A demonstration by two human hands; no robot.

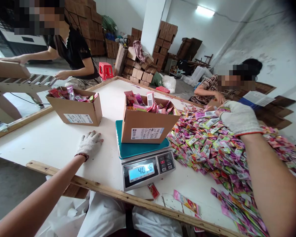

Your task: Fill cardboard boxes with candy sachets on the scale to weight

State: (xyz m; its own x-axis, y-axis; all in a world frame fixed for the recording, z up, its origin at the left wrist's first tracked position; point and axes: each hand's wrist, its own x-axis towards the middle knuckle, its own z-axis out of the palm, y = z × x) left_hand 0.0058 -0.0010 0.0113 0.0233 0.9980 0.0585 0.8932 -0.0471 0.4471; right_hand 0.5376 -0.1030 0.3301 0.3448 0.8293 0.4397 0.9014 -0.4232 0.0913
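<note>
My left hand (88, 144), in a white glove with bare fingertips, rests flat on the white tabletop with its fingers spread. Its palm is empty. My right hand (240, 118), gloved too, reaches over a heap of small colourful sachets (207, 144). Its fingers are bent together at the end of a purple sachet (208, 114). Between my hands, a cardboard box (148, 126) filled with sachets stands on the teal plate of a digital scale (148, 168) with a lit display. A second filled box (81, 112) stands on the table beyond my left hand.
A wooden rim (108, 191) edges the table. Loose sachets (186, 200) lie near its front edge. One person stands at a roller conveyor (39, 80) on the left; another sits behind the heap. Stacked cartons (162, 39) and a red stool (105, 70) are farther back.
</note>
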